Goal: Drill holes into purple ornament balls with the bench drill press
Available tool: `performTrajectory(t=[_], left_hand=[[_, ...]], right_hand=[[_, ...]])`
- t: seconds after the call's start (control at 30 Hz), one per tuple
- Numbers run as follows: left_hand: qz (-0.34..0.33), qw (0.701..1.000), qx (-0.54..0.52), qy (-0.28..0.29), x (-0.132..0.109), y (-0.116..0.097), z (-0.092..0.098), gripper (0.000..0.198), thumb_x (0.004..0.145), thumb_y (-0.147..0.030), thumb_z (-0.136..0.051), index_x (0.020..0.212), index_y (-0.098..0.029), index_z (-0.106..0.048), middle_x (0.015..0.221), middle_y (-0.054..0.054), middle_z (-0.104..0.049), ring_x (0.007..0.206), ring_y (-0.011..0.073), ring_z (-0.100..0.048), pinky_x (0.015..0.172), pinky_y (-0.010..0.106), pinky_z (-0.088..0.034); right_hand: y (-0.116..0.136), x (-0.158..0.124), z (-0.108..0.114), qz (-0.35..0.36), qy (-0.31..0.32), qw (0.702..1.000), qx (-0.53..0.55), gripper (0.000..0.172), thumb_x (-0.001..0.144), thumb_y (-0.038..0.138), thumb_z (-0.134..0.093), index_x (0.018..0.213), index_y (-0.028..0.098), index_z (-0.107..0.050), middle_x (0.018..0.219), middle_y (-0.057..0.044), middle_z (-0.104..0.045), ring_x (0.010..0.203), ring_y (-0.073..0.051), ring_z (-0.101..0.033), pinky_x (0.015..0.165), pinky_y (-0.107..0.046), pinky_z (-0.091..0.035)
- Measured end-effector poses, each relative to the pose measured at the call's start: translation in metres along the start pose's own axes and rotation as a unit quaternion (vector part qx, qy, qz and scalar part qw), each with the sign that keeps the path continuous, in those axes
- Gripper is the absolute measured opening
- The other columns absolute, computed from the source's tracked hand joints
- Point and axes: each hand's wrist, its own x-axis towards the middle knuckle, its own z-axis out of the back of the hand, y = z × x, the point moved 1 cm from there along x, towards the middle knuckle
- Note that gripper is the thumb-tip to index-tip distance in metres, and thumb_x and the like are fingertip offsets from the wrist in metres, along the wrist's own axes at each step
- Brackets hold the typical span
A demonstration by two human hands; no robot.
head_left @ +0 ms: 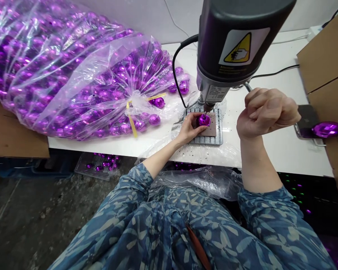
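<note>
A shiny purple faceted ball point(204, 120) sits on a brown square pad point(212, 130) on the slotted metal base point(219, 139) of a bench drill press point(228, 45). Thumb and fingers of my left hand point(189, 129) are closed around the ball, steadying it beneath the drill chuck point(208, 107). The bit's tip meets the top of the ball or is just above it; I cannot tell which. My right hand point(267, 112) is wrapped in a fist round the drill press lever point(248, 86), most of which is hidden by the fingers.
A big clear plastic bag point(81, 71) of purple balls, tied with a yellow strap point(132, 120), fills the left. Loose balls point(154, 119) lie by it. Cardboard boxes point(323, 56), a dark phone-like object point(307, 120) and another purple ball point(327, 129) are at right. Dark shavings litter the base.
</note>
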Motion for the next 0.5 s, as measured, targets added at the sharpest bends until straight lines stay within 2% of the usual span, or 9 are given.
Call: performTrajectory(t=[0.03, 0.07, 0.13, 0.17, 0.23, 0.33, 0.4, 0.47, 0.5], left_hand=[[-0.001, 1.0, -0.001, 0.001, 0.0, 0.0, 0.0, 0.058, 0.09, -0.047, -0.093, 0.135, -0.026, -0.064, 0.138, 0.012, -0.07, 0.134, 0.0312, -0.069, 0.121, 0.055, -0.056], [-0.003, 1.0, -0.002, 0.002, 0.0, 0.0, 0.0, 0.058, 0.09, -0.048, -0.093, 0.135, -0.026, -0.064, 0.138, 0.012, -0.07, 0.134, 0.0311, -0.069, 0.12, 0.055, -0.057], [-0.008, 1.0, -0.005, 0.002, 0.0, 0.0, 0.0, 0.059, 0.09, -0.049, -0.093, 0.135, -0.026, -0.063, 0.139, 0.012, -0.069, 0.134, 0.0309, -0.069, 0.12, 0.055, -0.057], [-0.01, 1.0, -0.005, 0.001, 0.0, 0.001, 0.0, 0.059, 0.09, -0.049, -0.093, 0.135, -0.025, -0.063, 0.139, 0.013, -0.069, 0.134, 0.031, -0.068, 0.12, 0.055, -0.057], [-0.011, 1.0, -0.002, 0.001, 0.0, 0.002, 0.0, 0.06, 0.091, -0.05, -0.092, 0.136, -0.025, -0.062, 0.139, 0.013, -0.069, 0.134, 0.0312, -0.068, 0.12, 0.056, -0.057], [-0.009, 1.0, 0.013, -0.002, -0.001, 0.003, 0.0, 0.06, 0.09, -0.049, -0.093, 0.136, -0.026, -0.062, 0.139, 0.013, -0.069, 0.135, 0.0315, -0.068, 0.12, 0.057, -0.057], [-0.007, 1.0, 0.017, -0.003, 0.0, 0.003, 0.0, 0.059, 0.09, -0.048, -0.093, 0.136, -0.026, -0.062, 0.139, 0.012, -0.069, 0.135, 0.0311, -0.068, 0.12, 0.056, -0.057], [-0.003, 1.0, 0.009, 0.004, 0.001, 0.002, 0.0, 0.058, 0.091, -0.048, -0.092, 0.135, -0.026, -0.062, 0.139, 0.012, -0.071, 0.133, 0.0301, -0.07, 0.119, 0.055, -0.058], [-0.001, 1.0, 0.003, 0.007, 0.001, 0.0, -0.001, 0.058, 0.091, -0.048, -0.092, 0.135, -0.026, -0.061, 0.139, 0.012, -0.072, 0.132, 0.0297, -0.071, 0.118, 0.054, -0.059]], right_hand=[[0.0, 0.0, 0.0, 0.006, -0.002, 1.0, -0.007, 0.04, 0.105, 0.051, -0.061, 0.106, 0.012, -0.066, 0.086, 0.0, -0.063, 0.076, -0.003, -0.058, 0.072, -0.019, -0.056], [0.001, 0.001, -0.001, 0.009, -0.005, 1.0, -0.016, 0.038, 0.106, 0.047, -0.059, 0.091, 0.013, -0.062, 0.071, 0.004, -0.053, 0.063, -0.001, -0.049, 0.063, -0.017, -0.049], [0.004, 0.003, -0.003, 0.008, -0.008, 0.999, -0.036, 0.05, 0.107, 0.042, -0.057, 0.069, 0.014, -0.041, 0.052, 0.008, -0.027, 0.045, 0.0, -0.028, 0.052, -0.016, -0.036], [0.007, 0.004, -0.005, 0.002, -0.008, 0.999, -0.047, 0.057, 0.106, 0.042, -0.057, 0.065, 0.014, -0.031, 0.049, 0.007, -0.018, 0.042, 0.0, -0.022, 0.049, -0.018, -0.032], [0.013, 0.008, -0.01, -0.016, -0.009, 0.998, -0.065, 0.067, 0.104, 0.05, -0.059, 0.063, 0.015, -0.02, 0.047, 0.007, -0.011, 0.039, -0.001, -0.018, 0.046, -0.02, -0.029], [0.025, 0.025, -0.023, -0.053, -0.018, 0.996, -0.072, 0.073, 0.103, 0.057, -0.063, 0.065, 0.015, -0.016, 0.048, 0.006, -0.011, 0.038, -0.001, -0.019, 0.044, -0.021, -0.025], [0.032, 0.045, -0.035, -0.08, -0.02, 0.994, -0.066, 0.072, 0.103, 0.052, -0.064, 0.066, 0.015, -0.016, 0.049, 0.005, -0.018, 0.041, -0.001, -0.028, 0.045, -0.02, -0.024], [0.033, 0.069, -0.046, -0.122, -0.001, 0.99, -0.071, 0.065, 0.104, 0.052, -0.062, 0.065, 0.015, -0.025, 0.052, 0.005, -0.03, 0.045, 0.0, -0.039, 0.049, -0.02, -0.026], [0.032, 0.08, -0.051, -0.138, 0.011, 0.988, -0.075, 0.064, 0.1, 0.056, -0.065, 0.066, 0.016, -0.028, 0.053, 0.006, -0.033, 0.046, 0.0, -0.04, 0.05, -0.021, -0.028]])
